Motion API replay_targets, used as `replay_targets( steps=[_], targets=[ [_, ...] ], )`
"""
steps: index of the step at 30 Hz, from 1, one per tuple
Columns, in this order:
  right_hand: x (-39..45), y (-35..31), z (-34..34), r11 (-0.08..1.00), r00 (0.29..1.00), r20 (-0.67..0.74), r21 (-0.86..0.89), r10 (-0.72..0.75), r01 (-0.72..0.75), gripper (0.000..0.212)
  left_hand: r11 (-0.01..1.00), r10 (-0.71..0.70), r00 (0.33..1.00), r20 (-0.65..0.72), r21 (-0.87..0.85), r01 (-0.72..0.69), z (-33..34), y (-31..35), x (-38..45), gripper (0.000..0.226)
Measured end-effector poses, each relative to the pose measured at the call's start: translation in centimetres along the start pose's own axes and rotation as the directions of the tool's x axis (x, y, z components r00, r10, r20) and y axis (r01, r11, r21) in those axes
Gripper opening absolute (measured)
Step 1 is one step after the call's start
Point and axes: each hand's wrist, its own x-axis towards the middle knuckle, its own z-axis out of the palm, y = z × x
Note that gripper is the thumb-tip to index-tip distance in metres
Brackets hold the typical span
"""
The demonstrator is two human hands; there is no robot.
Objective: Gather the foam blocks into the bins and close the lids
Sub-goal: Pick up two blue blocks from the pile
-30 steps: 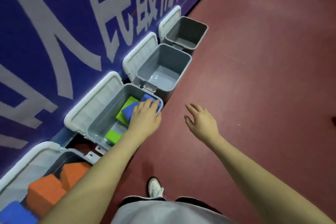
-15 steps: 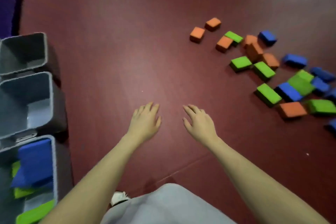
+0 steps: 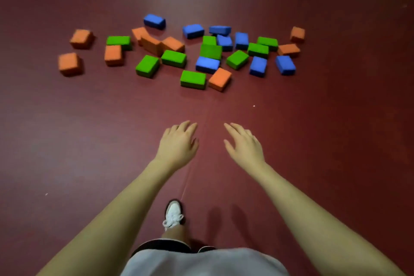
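A white sneaker (image 3: 173,215) stands on the dark red floor (image 3: 67,130). Beyond it, the left hand (image 3: 178,144) and right hand (image 3: 244,143) hover side by side, fingers relaxed, slightly spread, holding nothing. Well beyond the sneaker lie the scattered orange, green and blue foam blocks (image 3: 193,79).

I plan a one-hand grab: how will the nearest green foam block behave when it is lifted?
The green foam block is probably light and slightly squashy, judging by its matte, soft-edged foam look. It lies flat and box-shaped, so rolling seems unlikely. The orange block beside it may get nudged.
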Motion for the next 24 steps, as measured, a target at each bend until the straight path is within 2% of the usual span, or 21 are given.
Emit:
replay_targets(
  steps=[5, 10, 19, 24],
  targets=[
    [2.9, 4.3, -1.3, 0.986, 0.986, -0.022, 0.013, 0.164, -0.163, 0.054, 0.988, 0.152, 0.987, 0.044, -0.008, -0.152, 0.6, 3.0, 8.8, 0.048],
    [10.4, 7.0, -3.0, 0.964, 0.963, -0.051, 0.013, 0.264, -0.264, 0.053, 0.976, 0.217, 0.976, 0.033, -0.03, -0.216, -0.1, 3.3, 18.9, 0.048],
    [25.9, 9.7, -8.1, 0.958, 0.951, -0.128, -0.01, 0.282, -0.285, 0.053, 0.961, 0.275, 0.961, 0.022, -0.04, -0.274, -3.3, 2.5, 35.2, 0.047],
    [32.5, 13.4, -9.9, 0.955, 0.947, -0.133, -0.011, 0.293, -0.297, 0.052, 0.961, 0.275, 0.96, 0.046, -0.049, -0.273, -2.7, 3.8, 43.2, 0.048]
  ],
)
